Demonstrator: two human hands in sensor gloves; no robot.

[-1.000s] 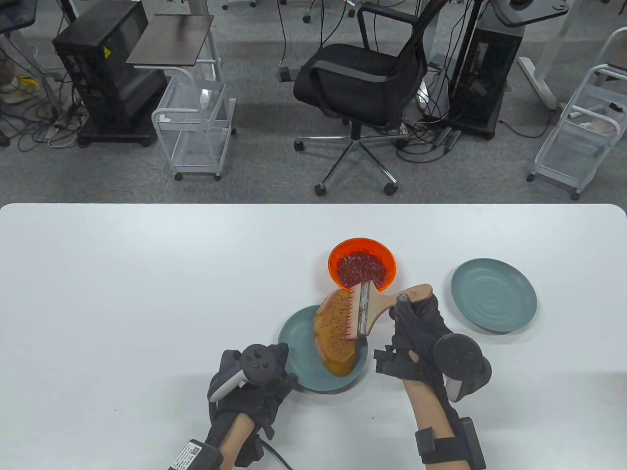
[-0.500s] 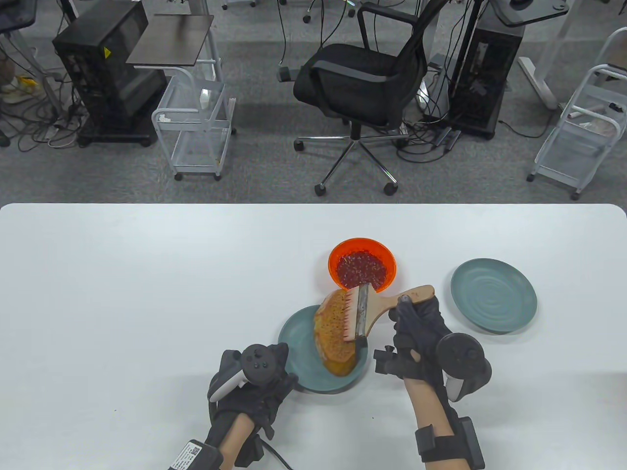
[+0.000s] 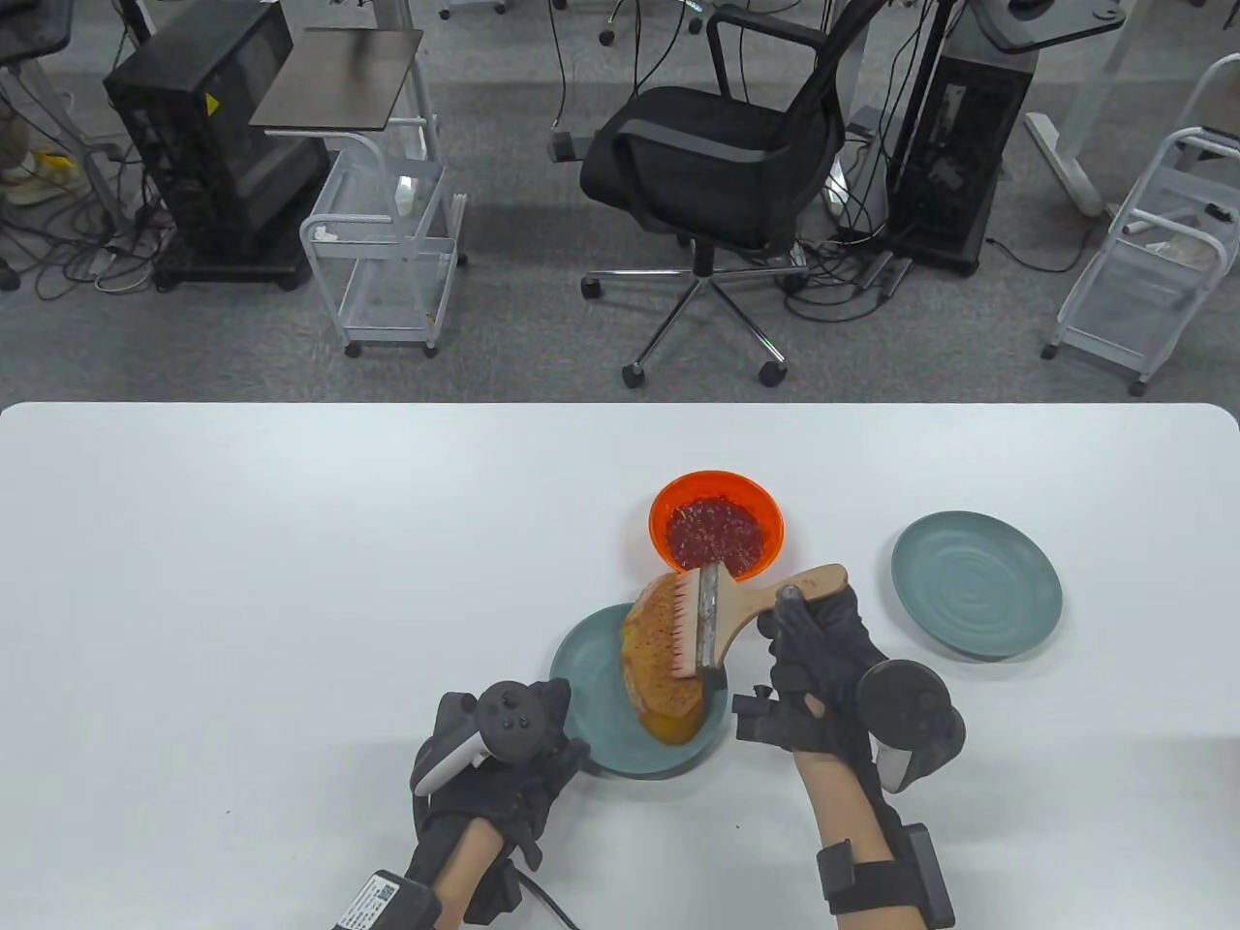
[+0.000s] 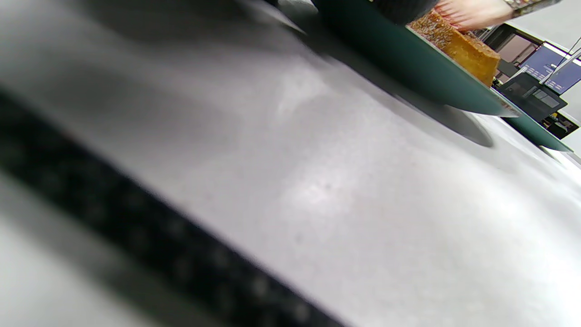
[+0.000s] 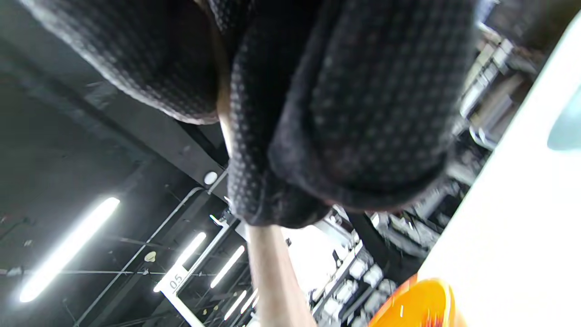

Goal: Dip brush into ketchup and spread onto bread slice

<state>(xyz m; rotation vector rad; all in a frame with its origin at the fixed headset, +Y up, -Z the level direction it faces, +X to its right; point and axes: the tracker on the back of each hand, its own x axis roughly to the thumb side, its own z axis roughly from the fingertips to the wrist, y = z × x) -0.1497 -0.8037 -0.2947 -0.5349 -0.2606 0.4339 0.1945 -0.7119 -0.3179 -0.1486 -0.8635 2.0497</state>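
Teal and round, the plate (image 3: 591, 717) under the bread is the landmark here, sitting on the white table (image 3: 291, 542). The bread slice (image 3: 654, 649) lies on the plate's far right part, its far end reaching past the rim toward the orange bowl (image 3: 668, 499), which stands just beyond the plate and holds dark red ketchup (image 3: 715, 528). The right hand (image 3: 819, 668), just right of the plate, grips the wooden handle of a wide brush (image 3: 736, 605); its fingers are wrapped closed around the handle end. The brush lies across the bread, its reddened bristles pointing left and resting on the slice's top face. The left hand (image 3: 504, 765) sits at the plate's near left edge, touching the rim; whether its fingers are curled or spread cannot be told, as the tracker covers them. A second teal plate (image 3: 976, 585) lies well to the right of the first. In the left wrist view the plate's rim (image 4: 408, 59) and the slice's crust (image 4: 463, 47) appear at the top, blurred.
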